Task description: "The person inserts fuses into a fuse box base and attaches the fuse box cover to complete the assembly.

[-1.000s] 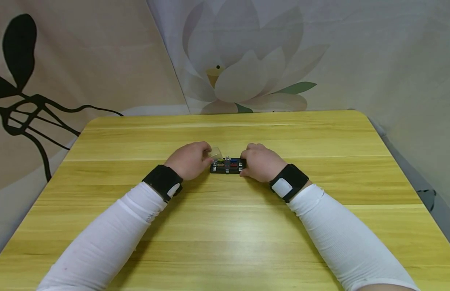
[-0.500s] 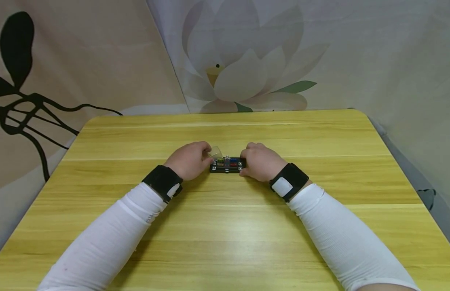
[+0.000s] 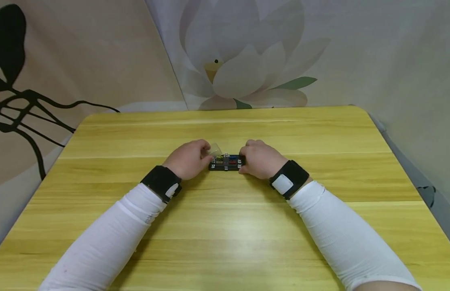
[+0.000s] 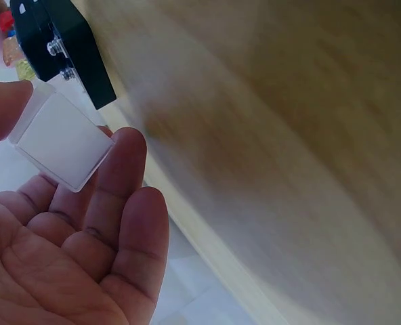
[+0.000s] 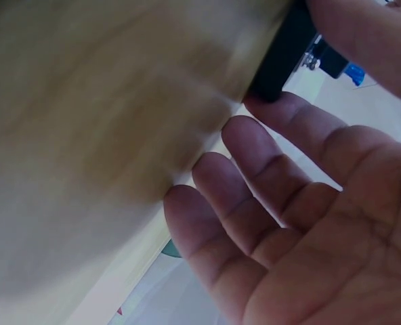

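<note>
A small black fuse block (image 3: 226,166) with coloured blade fuses and screw terminals lies on the wooden table. My right hand (image 3: 260,159) holds its right end between thumb and index finger; the other fingers extend beside it in the right wrist view. At the left end, my left hand (image 3: 187,159) pinches a clear plastic cover (image 4: 65,142) between thumb and fingers. The cover is tilted beside the block's left end, above the table. In the left wrist view, screws on the block's black end (image 4: 85,61) show past the cover. Whether cover and block touch, I cannot tell.
The light wooden table (image 3: 225,234) extends around both arms. Behind it hangs a pale cloth backdrop (image 3: 374,60) printed with a large flower and dark stems. Both wrists wear black straps, and white sleeves cover the forearms.
The head view has tilted slightly, so the table and backdrop sit a little higher. Both hands keep their hold, with no clear movement of the cover or the fuse block.
</note>
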